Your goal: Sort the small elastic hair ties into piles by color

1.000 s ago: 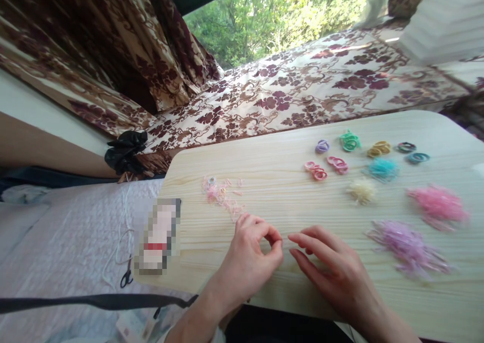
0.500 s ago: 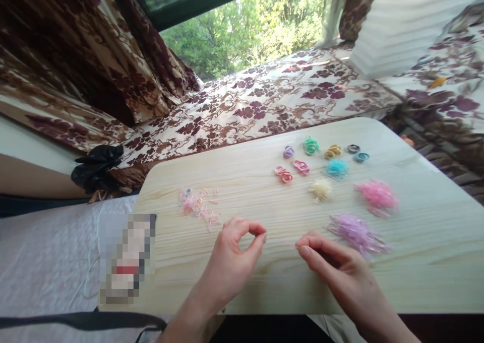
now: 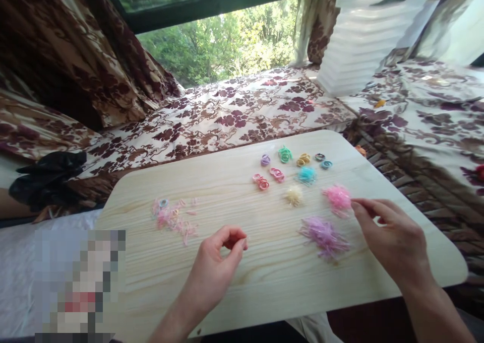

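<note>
My left hand (image 3: 221, 257) hovers over the middle of the table with thumb and fingertips closed in a pinch; anything between them is too small to make out. My right hand (image 3: 395, 239) is at the right edge of a pile of pink elastic bands (image 3: 338, 200), thumb and forefinger pressed together beside it. I cannot tell whether a band is between them. Nearer me lies a larger pile of light purple bands (image 3: 325, 237). A loose, scattered heap of mostly pale pink bands (image 3: 172, 218) lies left of my left hand.
Farther back are cream bands (image 3: 293, 196), turquoise bands (image 3: 306, 175), and small clusters of green rings (image 3: 285, 154), yellow rings (image 3: 303, 159), red-pink rings (image 3: 260, 182) and purple rings (image 3: 265, 160). A blurred-out object (image 3: 83, 287) lies at the table's left edge. A floral-covered ledge (image 3: 227, 116) runs behind.
My right hand has moved right and away from my left hand, to the pink pile. My left hand keeps its pinch nearly in place. The view has turned to the right.
</note>
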Available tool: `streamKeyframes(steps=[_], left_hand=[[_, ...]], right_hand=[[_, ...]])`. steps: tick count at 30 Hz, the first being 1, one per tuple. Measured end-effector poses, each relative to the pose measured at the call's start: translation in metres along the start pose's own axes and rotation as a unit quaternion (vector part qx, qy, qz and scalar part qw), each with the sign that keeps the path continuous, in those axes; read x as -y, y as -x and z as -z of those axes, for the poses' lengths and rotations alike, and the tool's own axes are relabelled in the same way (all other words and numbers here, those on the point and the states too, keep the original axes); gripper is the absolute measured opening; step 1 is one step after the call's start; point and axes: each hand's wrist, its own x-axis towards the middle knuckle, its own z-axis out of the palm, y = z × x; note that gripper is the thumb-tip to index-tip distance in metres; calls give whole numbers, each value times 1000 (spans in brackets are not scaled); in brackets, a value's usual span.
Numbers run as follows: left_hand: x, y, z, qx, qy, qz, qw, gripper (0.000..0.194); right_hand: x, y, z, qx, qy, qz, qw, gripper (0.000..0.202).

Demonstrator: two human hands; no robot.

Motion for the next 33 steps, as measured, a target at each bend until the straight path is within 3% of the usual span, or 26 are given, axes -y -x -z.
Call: streamKeyframes(steps=[5, 8, 10, 13, 17, 27, 33], left_hand=[[-1, 2, 2, 3, 30, 4, 1000, 13], [-1, 3, 4, 12, 47, 13, 999, 13], [-2, 3, 5, 19, 54, 16, 998, 14], [-4, 5, 5, 30, 60, 14, 998, 14], [-6, 9, 8, 39, 64, 6, 997, 14], [-6, 11, 10, 49, 69, 13, 996, 13], [-3, 10, 13, 35, 60, 13, 997, 13]], right_hand=[[6, -4, 5, 7, 75, 8, 997, 49], [30, 6, 6, 8, 22, 27, 999, 42], [54, 18, 1, 61, -90, 53, 993, 29], [91, 39, -17, 177, -258, 105, 944, 15], [120, 58, -39, 257, -340, 101, 899, 15], [127, 57, -44, 315, -353, 101, 875, 18], [123, 60, -43, 351, -358, 13, 865, 25]])
